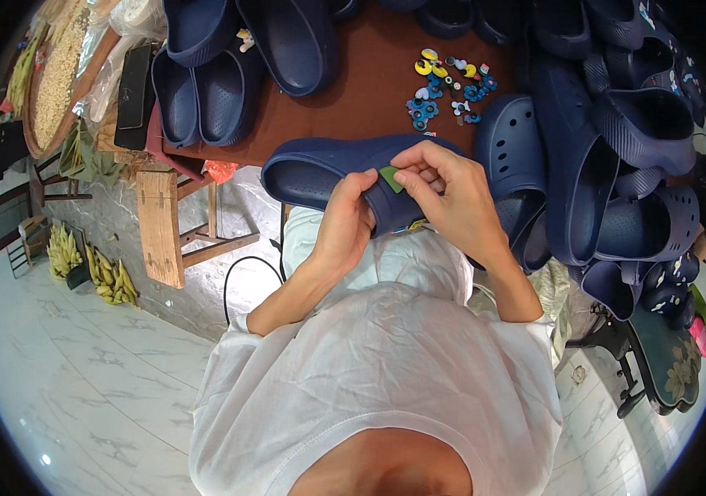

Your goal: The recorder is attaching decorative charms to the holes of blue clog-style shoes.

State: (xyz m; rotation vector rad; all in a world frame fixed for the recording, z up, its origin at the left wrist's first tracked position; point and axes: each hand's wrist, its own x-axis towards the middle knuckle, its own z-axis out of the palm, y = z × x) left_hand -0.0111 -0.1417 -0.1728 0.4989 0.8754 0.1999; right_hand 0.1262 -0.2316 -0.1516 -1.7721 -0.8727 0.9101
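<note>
A navy blue foam clog (307,178) lies sideways in front of me at the table's near edge, its open heel end to the left. My left hand (343,221) is closed around its upper, with the fingers tucked inside the opening and the thumb on the outside. My right hand (456,194) pinches a small flat green piece (390,178) between thumb and fingers, against the top of the clog. How the piece meets the clog is hidden by the fingers. Colourful small shoe charms (423,110) lie in a loose group beyond the clog.
Many navy clogs (563,157) are piled at the right, and more clogs (225,95) stand at the far left of the brown-covered table (311,120). A dark phone-like slab (132,97) lies at its left edge. A wooden stool (161,227) stands below left.
</note>
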